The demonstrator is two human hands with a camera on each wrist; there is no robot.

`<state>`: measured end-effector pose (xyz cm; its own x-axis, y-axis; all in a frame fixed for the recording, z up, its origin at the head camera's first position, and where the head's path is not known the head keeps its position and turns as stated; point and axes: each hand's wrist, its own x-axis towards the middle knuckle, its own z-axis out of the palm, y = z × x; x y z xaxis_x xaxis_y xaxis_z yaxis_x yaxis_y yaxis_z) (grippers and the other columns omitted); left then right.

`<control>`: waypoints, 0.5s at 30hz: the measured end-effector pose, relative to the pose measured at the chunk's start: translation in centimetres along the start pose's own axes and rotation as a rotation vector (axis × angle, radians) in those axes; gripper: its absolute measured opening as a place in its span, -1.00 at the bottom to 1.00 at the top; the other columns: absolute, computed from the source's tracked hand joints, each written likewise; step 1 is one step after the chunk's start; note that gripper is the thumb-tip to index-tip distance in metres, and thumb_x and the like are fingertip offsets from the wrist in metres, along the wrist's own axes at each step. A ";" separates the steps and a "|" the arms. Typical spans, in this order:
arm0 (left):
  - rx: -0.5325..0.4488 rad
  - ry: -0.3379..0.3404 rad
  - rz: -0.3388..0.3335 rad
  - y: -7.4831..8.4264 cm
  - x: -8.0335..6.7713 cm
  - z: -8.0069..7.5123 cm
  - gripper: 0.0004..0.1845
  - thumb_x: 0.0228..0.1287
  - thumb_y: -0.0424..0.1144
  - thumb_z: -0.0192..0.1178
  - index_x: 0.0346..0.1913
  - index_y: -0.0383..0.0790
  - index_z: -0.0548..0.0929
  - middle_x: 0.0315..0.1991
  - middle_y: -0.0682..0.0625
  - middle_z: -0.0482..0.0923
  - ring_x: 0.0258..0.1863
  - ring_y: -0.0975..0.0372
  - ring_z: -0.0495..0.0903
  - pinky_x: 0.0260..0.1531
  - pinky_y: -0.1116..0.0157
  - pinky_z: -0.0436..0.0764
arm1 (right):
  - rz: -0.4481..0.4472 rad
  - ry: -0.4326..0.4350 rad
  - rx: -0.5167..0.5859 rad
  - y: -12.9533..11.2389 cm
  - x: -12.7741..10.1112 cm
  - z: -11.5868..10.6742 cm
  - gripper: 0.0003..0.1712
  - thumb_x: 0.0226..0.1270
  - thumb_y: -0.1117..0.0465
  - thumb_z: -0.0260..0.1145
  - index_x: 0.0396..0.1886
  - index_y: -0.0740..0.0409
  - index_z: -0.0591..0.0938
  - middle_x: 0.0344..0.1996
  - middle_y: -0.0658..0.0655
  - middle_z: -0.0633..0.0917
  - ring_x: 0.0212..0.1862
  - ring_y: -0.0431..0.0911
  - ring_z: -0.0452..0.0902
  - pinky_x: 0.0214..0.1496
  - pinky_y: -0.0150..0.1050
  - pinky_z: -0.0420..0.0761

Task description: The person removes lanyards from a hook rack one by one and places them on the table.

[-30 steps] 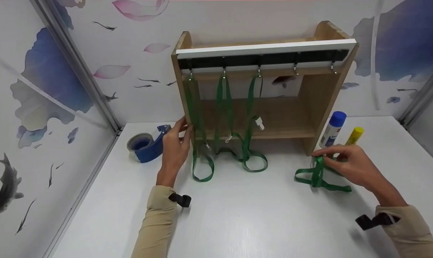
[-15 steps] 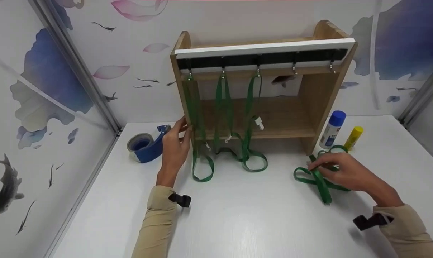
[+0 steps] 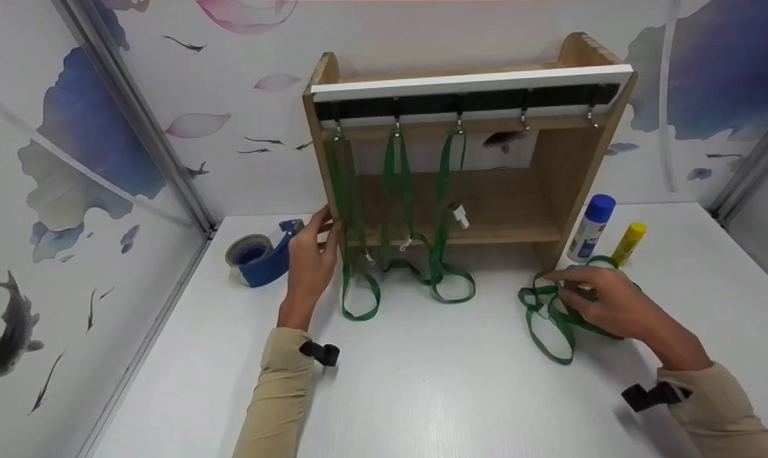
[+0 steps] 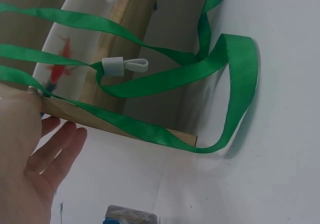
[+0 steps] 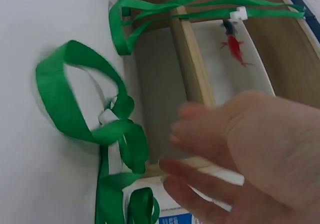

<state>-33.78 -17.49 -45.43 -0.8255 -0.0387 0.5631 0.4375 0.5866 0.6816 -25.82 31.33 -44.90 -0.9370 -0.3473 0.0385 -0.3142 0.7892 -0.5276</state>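
Two hands over white table (image 3: pixel 422 394): left (image 3: pixel 311 264) open against shelf (image 3: pixel 466 152); right (image 3: pixel 606 302) loosely on green strap (image 3: pixel 549 318).

The right hand (image 3: pixel 603 299) covers part of the loose strap (image 3: pixel 549 315), so whether its fingers pinch the webbing cannot be told; in the right wrist view the hand is blurred. The shelf (image 3: pixel 466 159) hides the left hand's (image 3: pixel 311 264) fingertips. The bottle's (image 3: pixel 590 228) label is too small to read.

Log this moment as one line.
left hand: steadies rack | right hand: on loose strap | hooks: three straps hung
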 end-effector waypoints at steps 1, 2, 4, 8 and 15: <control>0.001 0.000 0.001 0.0 0.0 0.0 -0.54 0.69 -0.16 0.16 0.53 -0.07 0.55 0.34 -0.03 0.72 0.19 0.13 0.79 0.02 0.13 0.86 | 0.052 0.002 -0.015 -0.2 0.1 0.2 -0.58 0.53 0.21 0.43 0.31 0.19 0.73 0.11 0.26 0.81 0.06 0.12 0.75 0.09 0.12 0.85; 0.002 0.001 0.001 0.0 0.0 0.0 -0.54 0.69 -0.16 0.16 0.54 -0.07 0.55 0.34 -0.03 0.72 0.19 0.13 0.79 0.02 0.13 0.86 | 0.115 -0.005 -0.030 -0.3 0.2 0.4 -0.51 0.54 0.08 0.45 0.32 0.24 0.71 0.04 0.26 0.81 0.01 0.09 0.73 0.02 0.07 0.86; 0.003 0.004 0.003 0.0 0.0 0.0 -0.53 0.70 -0.15 0.16 0.54 -0.07 0.54 0.35 -0.04 0.71 0.19 0.13 0.79 0.02 0.12 0.86 | 0.234 -0.037 -0.070 -0.6 0.3 0.9 -0.20 0.49 -0.24 0.45 0.35 0.35 0.63 -0.03 0.28 0.77 -0.04 0.09 0.67 -0.07 0.02 0.84; 0.007 0.007 0.007 0.0 0.0 0.0 -0.53 0.70 -0.15 0.16 0.54 -0.08 0.54 0.34 -0.05 0.72 0.18 0.12 0.79 0.01 0.13 0.87 | 0.334 -0.089 -0.171 -1.1 0.4 2.2 0.32 0.17 -0.64 0.41 0.41 0.47 0.51 -0.03 0.36 0.70 -0.07 0.14 0.57 -0.07 0.14 0.80; 0.010 0.007 0.006 0.1 0.0 0.1 -0.54 0.70 -0.17 0.17 0.53 -0.13 0.55 0.33 -0.08 0.73 0.18 0.10 0.80 0.00 0.13 0.87 | 0.208 -0.124 -0.203 -1.6 0.4 3.2 -0.15 0.32 -0.13 0.62 0.41 0.32 0.61 0.14 0.39 0.71 0.01 0.15 0.64 0.04 0.27 0.82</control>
<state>-33.76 -17.40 -45.43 -0.8205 -0.0405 0.5701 0.4386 0.5952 0.6734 -25.23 28.33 -46.78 -0.9626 -0.2166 -0.1629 -0.1531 0.9304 -0.3329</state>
